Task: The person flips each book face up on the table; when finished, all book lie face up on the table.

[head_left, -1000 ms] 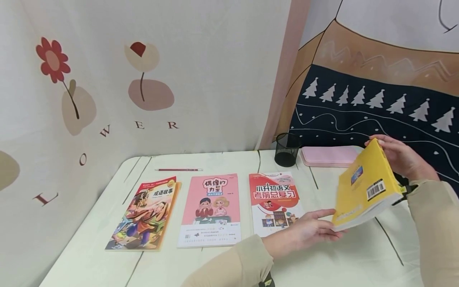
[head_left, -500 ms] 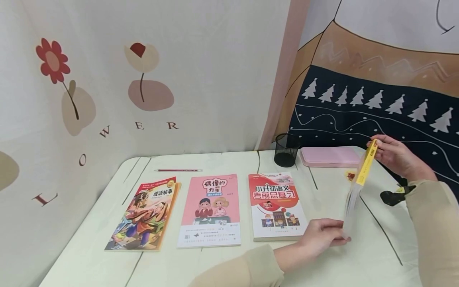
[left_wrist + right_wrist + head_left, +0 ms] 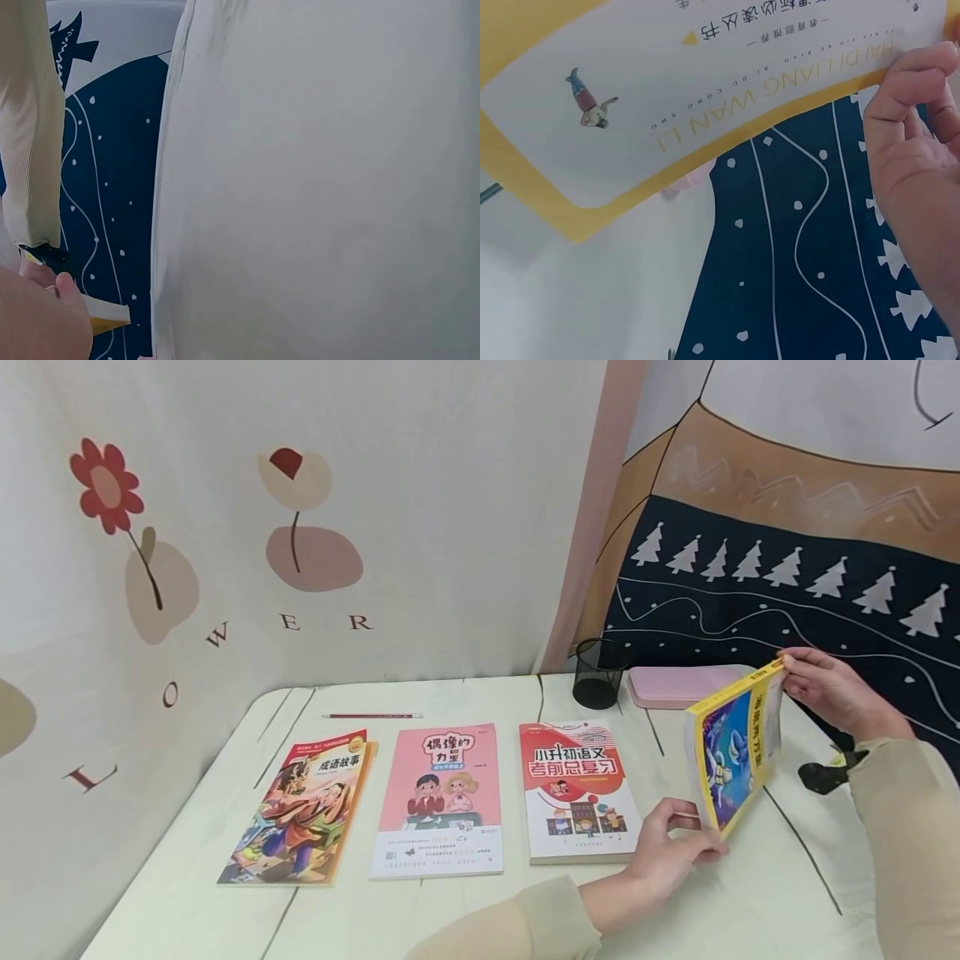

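Observation:
A yellow-edged book (image 3: 731, 760) with a blue picture on its cover is held up at a tilt at the right of the table, in the head view. My right hand (image 3: 843, 689) pinches its upper right corner, and my left hand (image 3: 663, 852) grips the lower left corner. In the right wrist view the book's white and yellow cover (image 3: 630, 161) fills the top, with curled fingers of the right hand (image 3: 911, 150) at its edge. Only a corner of the book (image 3: 111, 315) shows past the left hand (image 3: 45, 322) in the left wrist view.
A red-and-white book (image 3: 581, 789) lies just left of the hands. Farther left are a pink book (image 3: 442, 802) and a colourful storybook (image 3: 303, 810). Behind them lie a pencil (image 3: 372, 716), a black mesh pen holder (image 3: 598, 677) and a pink case (image 3: 682, 685) by the wall.
The book has turned over between my hands: its yellow barcode side showed first, then its narrow edge, now the blue picture cover. My left hand has shifted slightly right.

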Available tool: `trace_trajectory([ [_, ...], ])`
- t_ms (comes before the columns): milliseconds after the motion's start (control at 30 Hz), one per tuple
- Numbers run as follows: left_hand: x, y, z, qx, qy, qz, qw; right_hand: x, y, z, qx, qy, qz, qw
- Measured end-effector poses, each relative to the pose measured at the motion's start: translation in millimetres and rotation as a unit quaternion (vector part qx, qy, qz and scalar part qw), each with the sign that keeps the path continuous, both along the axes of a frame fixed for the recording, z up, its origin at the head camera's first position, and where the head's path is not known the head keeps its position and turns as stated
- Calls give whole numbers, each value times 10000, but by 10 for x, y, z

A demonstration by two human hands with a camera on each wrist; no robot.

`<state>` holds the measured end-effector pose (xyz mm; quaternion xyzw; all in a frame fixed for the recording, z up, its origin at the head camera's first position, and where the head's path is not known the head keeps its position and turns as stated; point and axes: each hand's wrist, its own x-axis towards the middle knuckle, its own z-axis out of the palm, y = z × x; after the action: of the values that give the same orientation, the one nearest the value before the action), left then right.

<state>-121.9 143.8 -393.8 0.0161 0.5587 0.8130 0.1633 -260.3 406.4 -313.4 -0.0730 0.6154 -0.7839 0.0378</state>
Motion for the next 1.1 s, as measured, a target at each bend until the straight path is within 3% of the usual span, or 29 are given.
trace_trajectory([
  [133, 2, -1, 5, -95, 90, 50, 9999, 10, 42, 2, 684, -220, -183, 9972],
  [267, 21, 3, 9, -280, 265, 181, 9991, 16, 69, -3, 1560, -356, -236, 9868],
  [367, 28, 4, -15, -378, 465, 220, 9980, 22, 69, -13, 1823, -377, -181, 9823],
  [467, 29, -5, -24, -416, 549, 234, 9974, 31, 83, -20, 1725, -404, -43, 9842],
  [600, 21, -17, -6, -446, 378, 313, 9978, 14, 102, -48, 2016, -492, -83, 9782],
  [700, 10, -9, -1, -440, 186, 402, 9981, -8, 115, -78, 2546, -505, -114, 9657],
  [900, -1, 24, -13, -525, 27, 539, 9972, -15, 132, -114, 3039, -511, 4, 9513],
  [1100, 2, 10, -14, -658, 2, 394, 9971, -4, 106, -130, 3499, -469, -172, 9354],
])
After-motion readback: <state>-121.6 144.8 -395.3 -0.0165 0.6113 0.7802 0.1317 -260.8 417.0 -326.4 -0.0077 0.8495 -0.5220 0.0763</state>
